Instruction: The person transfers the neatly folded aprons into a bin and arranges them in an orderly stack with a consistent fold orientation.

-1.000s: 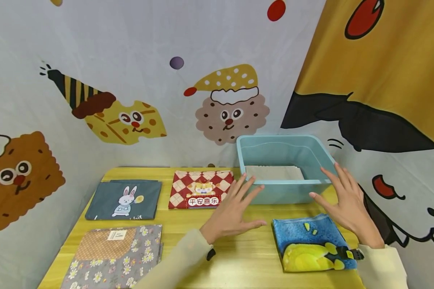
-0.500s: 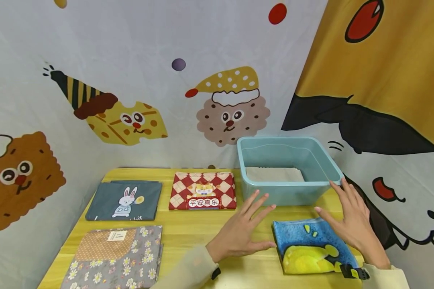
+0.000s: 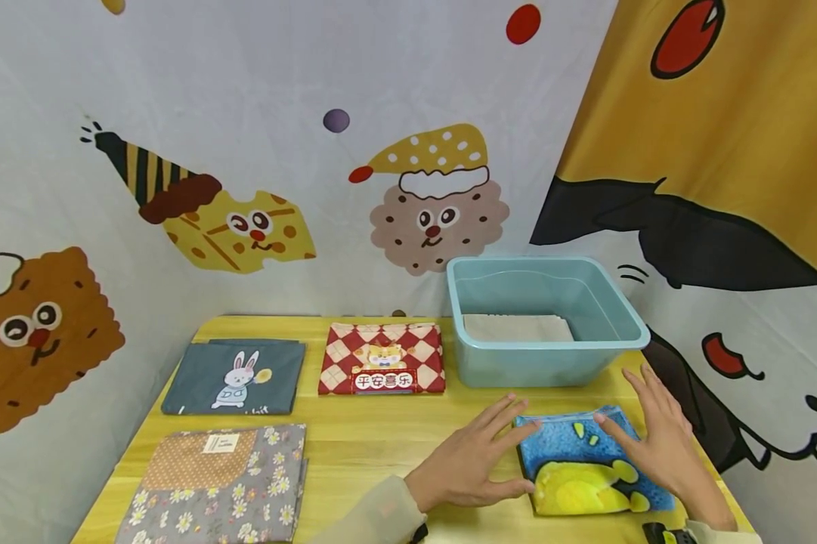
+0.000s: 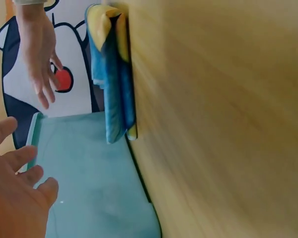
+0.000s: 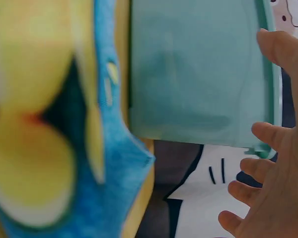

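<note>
A folded blue cloth [image 3: 558,438] with a yellow printed figure lies at the front right of the table, its layered folds visible in the left wrist view. My left hand [image 3: 472,461] hovers at its left edge, fingers spread and thumb tip at the border. Over the right side is my right hand [image 3: 663,449], also with spread fingers; nothing is in its grasp. Both palms face each other across the cloth. In the right wrist view, the cloth's blue corner [image 5: 131,173] shows to the left of the right hand [image 5: 283,144].
Behind the cloth stands a light blue plastic bin [image 3: 551,366] with a pale folded cloth [image 3: 517,328] inside. On the left lie a red checked cloth [image 3: 381,359], a dark rabbit-print cloth [image 3: 234,378] and a grey daisy-print cloth [image 3: 218,483]. A printed curtain [image 3: 258,91] hangs behind.
Both hands have come down and back from the bin's front toward the blue cloth, the left one also shifting right. The cloths and the bin stay put.
</note>
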The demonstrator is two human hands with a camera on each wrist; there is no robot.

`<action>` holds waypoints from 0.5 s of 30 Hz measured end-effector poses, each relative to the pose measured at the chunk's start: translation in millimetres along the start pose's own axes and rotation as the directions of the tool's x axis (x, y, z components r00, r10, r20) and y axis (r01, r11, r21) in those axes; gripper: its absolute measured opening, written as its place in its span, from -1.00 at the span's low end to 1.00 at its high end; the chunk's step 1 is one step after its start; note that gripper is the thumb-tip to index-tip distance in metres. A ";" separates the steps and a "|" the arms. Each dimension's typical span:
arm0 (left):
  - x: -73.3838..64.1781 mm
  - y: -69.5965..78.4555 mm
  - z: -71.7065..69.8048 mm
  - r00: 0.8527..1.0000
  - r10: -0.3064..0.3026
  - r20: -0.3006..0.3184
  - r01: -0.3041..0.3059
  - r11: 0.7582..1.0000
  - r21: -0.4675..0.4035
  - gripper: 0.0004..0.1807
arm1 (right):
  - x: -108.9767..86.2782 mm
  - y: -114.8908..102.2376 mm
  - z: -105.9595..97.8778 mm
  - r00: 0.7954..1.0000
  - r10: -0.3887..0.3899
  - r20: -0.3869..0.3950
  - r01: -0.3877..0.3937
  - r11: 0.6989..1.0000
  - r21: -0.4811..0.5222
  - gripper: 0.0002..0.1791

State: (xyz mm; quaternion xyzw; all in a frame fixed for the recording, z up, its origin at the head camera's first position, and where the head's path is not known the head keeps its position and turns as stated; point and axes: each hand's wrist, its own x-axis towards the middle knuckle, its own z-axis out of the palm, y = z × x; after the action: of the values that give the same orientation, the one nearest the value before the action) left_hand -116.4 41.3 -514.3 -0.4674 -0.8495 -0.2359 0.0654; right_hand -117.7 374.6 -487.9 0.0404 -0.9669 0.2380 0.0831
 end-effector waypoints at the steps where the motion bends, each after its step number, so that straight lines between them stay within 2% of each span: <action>1: 0.5 -0.2 1.7 1.000 -0.004 0.016 0.004 1.000 0.004 -0.13 | -0.9 1.8 2.0 1.000 0.003 0.008 -0.003 1.000 -0.006 0.06; 10: 6.4 -2.5 16.3 0.984 -0.039 0.175 0.025 0.996 0.083 -0.17 | -13.3 16.2 21.2 0.998 0.034 0.060 -0.028 0.995 -0.100 0.03; 12: 7.6 -1.9 18.7 0.976 -0.043 0.212 0.025 0.996 0.089 -0.18 | -14.6 19.4 24.9 0.995 0.051 0.090 -0.041 0.993 -0.110 0.03; 15: 8.6 0.1 21.5 0.957 -0.059 0.284 0.038 0.996 0.080 -0.18 | -15.7 23.2 30.4 0.983 0.086 0.164 -0.066 0.990 -0.123 0.06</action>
State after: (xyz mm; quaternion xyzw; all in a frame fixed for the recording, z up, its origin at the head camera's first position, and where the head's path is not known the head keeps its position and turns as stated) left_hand -118.8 57.8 -530.4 -0.4728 -0.8694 -0.1359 -0.0465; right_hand -109.3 381.5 -527.8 0.0188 -0.9835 0.1797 -0.0062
